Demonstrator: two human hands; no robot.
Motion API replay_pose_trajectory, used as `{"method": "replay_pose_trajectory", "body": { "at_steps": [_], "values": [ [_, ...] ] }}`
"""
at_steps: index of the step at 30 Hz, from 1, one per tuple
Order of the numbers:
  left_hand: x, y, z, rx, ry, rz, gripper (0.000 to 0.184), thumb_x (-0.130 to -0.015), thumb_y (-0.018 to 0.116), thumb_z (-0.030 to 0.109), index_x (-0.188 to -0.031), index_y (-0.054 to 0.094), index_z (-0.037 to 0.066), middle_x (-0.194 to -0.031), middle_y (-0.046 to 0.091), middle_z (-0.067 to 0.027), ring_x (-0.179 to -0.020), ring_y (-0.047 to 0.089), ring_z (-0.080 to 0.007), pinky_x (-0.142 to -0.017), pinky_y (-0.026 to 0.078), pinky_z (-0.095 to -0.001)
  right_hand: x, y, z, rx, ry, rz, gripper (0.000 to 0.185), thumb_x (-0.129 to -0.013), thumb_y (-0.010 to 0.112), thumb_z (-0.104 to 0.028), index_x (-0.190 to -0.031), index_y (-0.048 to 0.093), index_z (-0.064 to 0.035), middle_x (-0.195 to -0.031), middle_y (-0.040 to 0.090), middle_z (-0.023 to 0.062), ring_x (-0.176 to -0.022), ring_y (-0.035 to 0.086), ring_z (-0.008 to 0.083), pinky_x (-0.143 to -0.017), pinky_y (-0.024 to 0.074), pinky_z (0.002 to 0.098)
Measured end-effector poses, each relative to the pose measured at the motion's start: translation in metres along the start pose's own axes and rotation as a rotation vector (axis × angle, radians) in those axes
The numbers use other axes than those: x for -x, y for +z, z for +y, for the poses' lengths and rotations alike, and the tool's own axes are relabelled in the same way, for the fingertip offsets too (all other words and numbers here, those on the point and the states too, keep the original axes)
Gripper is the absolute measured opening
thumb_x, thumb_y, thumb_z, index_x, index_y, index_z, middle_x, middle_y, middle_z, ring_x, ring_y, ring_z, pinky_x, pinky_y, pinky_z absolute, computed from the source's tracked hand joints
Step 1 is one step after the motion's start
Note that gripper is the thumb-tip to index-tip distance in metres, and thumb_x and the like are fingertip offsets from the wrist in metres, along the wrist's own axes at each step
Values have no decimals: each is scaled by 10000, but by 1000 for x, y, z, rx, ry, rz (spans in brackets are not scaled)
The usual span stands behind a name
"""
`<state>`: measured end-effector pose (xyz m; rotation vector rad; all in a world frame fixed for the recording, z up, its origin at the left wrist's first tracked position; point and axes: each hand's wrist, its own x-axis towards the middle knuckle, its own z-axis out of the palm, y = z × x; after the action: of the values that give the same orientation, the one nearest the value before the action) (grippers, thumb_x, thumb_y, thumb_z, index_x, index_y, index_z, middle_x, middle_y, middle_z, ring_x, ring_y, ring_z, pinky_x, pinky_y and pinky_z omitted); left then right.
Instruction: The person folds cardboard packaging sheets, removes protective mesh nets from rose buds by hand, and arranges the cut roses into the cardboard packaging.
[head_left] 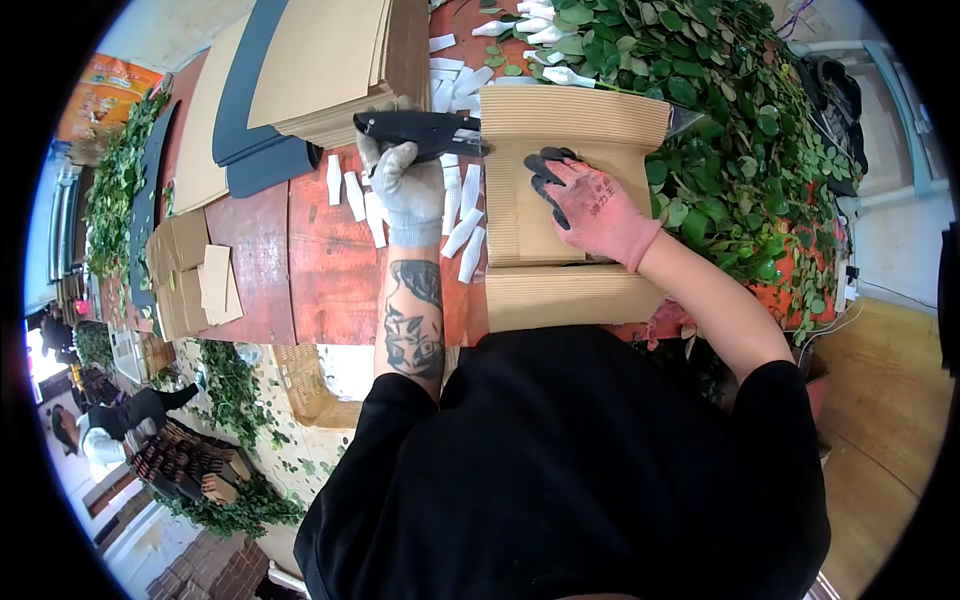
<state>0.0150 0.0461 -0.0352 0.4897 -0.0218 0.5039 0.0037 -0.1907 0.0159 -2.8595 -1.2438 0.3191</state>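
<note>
My left hand (405,185), in a white glove, is closed around a black hand stapler (415,132). The stapler's jaws point right and meet the left edge of a corrugated cardboard wrap (575,115). On this wrap, which has folded flaps at top and bottom, my right hand (595,205) lies with its fingers spread. Its glove is pink with dark fingertips. Whatever the wrap may enclose is hidden. White mesh sleeves (460,232) are scattered on the red table (330,270) close to my left hand.
Tall cardboard sheets (330,80) and dark sheets (240,150) are stacked at the left. Leafy green stems (720,130) cover the right side, with white-sleeved buds (545,30) at the back. Small cardboard pieces (215,280) lie at left. Another person (115,425) is far left.
</note>
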Motion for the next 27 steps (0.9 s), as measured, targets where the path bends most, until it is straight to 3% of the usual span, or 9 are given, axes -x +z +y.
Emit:
{"method": "replay_pose_trajectory", "body": {
  "at_steps": [3,6,9,13,15,19,21,23,27],
  "values": [
    [-5,4,-4,55,-31,-34,669,-580,464,-94,-1211,492,127,-1158,561,-98,-1160,518,-294,-1045,388,-490,-1,1,1,3,-3,4,384,-807,533,-280,-1144,540,-96,-1326,464,159,-1227,450,285,-1055,343,372],
    [-13,4,-6,107,-32,-129,470,-598,471,-109,-1002,542,119,-928,571,-75,-970,583,-284,-1010,413,-486,0,4,1,9,-26,27,378,-812,530,-282,-1134,544,-86,-1328,461,156,-1222,453,284,-1053,343,372],
    [-20,-7,-8,75,-19,-101,487,-600,462,-118,-1011,546,129,-898,555,-66,-925,576,-275,-994,419,-486,2,-2,-1,10,-4,18,370,-821,525,-279,-1135,547,-85,-1324,463,149,-1223,448,276,-1049,344,370],
    [-12,6,-2,88,-130,164,498,-646,489,-124,-1079,538,117,-981,570,-75,-941,570,-264,-924,445,-457,3,5,1,10,-1,13,377,-843,495,-289,-1166,535,-99,-1343,448,127,-1243,426,264,-1060,325,371],
    [-9,-13,13,65,-59,7,596,-677,524,-86,-1242,477,96,-1120,554,-78,-1041,545,-259,-951,442,-438,5,5,2,28,2,38,384,-851,485,-294,-1180,529,-104,-1353,440,121,-1257,414,261,-1066,315,371],
    [24,-6,90,-808,202,-59,649,-661,528,-104,-1286,421,35,-1144,527,-78,-1044,538,-221,-942,441,-366,8,6,10,10,-51,32,396,-847,510,-301,-1178,535,-85,-1375,421,120,-1288,383,259,-1075,304,369],
    [26,-33,113,-1525,274,-147,655,-640,535,-111,-1272,424,18,-1123,536,-101,-1024,548,-229,-920,440,-331,8,12,13,4,-80,69,402,-843,524,-298,-1181,534,-82,-1379,417,121,-1296,375,258,-1076,303,369],
    [40,-63,127,-2156,135,-266,653,-613,608,-24,-1243,447,32,-1122,521,-159,-1035,529,-309,-899,432,-385,6,4,14,-59,-51,-1,399,-834,552,-281,-1179,535,-82,-1383,414,116,-1296,375,258,-1077,304,367],
    [57,-114,139,-2504,28,-273,679,-613,654,52,-1260,445,60,-1156,515,-156,-1083,499,-334,-934,393,-435,11,8,15,-77,-54,49,417,-817,586,-267,-1197,539,-102,-1391,406,106,-1305,366,259,-1076,306,376]
  ]
}}
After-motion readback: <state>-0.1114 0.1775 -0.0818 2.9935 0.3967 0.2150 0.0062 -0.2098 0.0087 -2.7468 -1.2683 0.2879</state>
